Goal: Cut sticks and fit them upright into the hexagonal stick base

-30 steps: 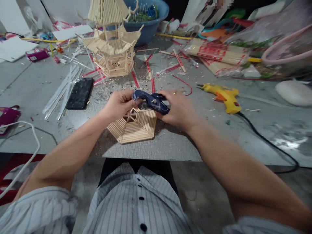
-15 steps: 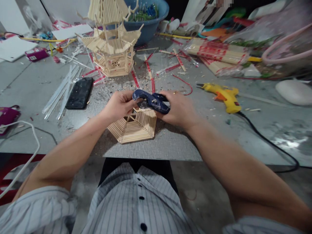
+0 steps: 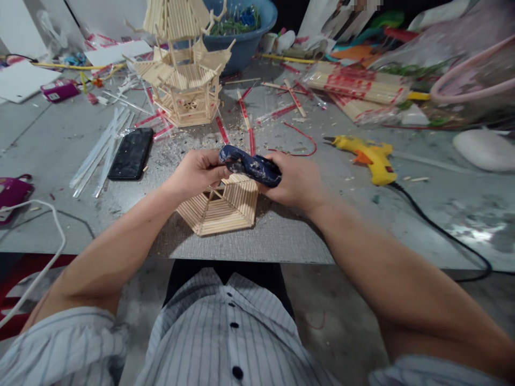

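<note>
A flat black rectangular phone (image 3: 131, 154) lies left of the left hand (image 3: 197, 172), whose thumb and fingers come together at the left end of a scuffed dark-blue hand tool (image 3: 255, 167); what they pinch cannot be told. Just below that hand, a hexagonal pale-wood stick panel (image 3: 219, 213) rests on the grey tabletop (image 3: 281, 236), its far part hidden behind the tool. The right hand (image 3: 300, 182) grips the tool's right end. Farther right lies a yellow plastic glue gun (image 3: 374, 153).
</note>
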{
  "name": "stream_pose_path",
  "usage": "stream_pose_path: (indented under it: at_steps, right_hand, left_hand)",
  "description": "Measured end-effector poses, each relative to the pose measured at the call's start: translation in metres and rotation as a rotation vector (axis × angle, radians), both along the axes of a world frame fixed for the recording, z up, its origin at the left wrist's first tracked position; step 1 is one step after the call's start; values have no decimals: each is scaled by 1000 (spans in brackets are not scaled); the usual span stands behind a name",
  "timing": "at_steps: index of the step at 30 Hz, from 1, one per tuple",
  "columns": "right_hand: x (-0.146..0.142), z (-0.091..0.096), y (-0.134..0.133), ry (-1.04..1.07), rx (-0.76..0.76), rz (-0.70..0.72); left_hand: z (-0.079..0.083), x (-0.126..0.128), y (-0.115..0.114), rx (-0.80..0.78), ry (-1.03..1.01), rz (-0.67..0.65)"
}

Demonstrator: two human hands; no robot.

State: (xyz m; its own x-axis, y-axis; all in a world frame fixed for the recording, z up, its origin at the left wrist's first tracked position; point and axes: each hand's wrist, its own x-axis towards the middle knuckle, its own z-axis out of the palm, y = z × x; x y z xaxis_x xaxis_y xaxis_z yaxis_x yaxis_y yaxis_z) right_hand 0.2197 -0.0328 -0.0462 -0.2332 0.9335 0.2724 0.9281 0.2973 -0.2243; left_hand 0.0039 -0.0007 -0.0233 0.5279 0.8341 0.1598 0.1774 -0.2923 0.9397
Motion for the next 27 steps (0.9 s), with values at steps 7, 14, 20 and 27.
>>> stream_pose_path:
  at_steps: [7,14,20,27]
  right_hand:
    - [-1,0,-2,-28,-1,-34]
    - [-2,2,-3,-36,-21,-53]
    - [-2,1,-2,-37,2,-57]
    - [0,-1,-2,-40,45,-44]
  left_hand:
    - [0,2,-3,106,106,87]
    - [0,3,-4,202,163,115]
    - [-2,3,-3,187,168,119]
    - [-2,2,-2,152,135,100]
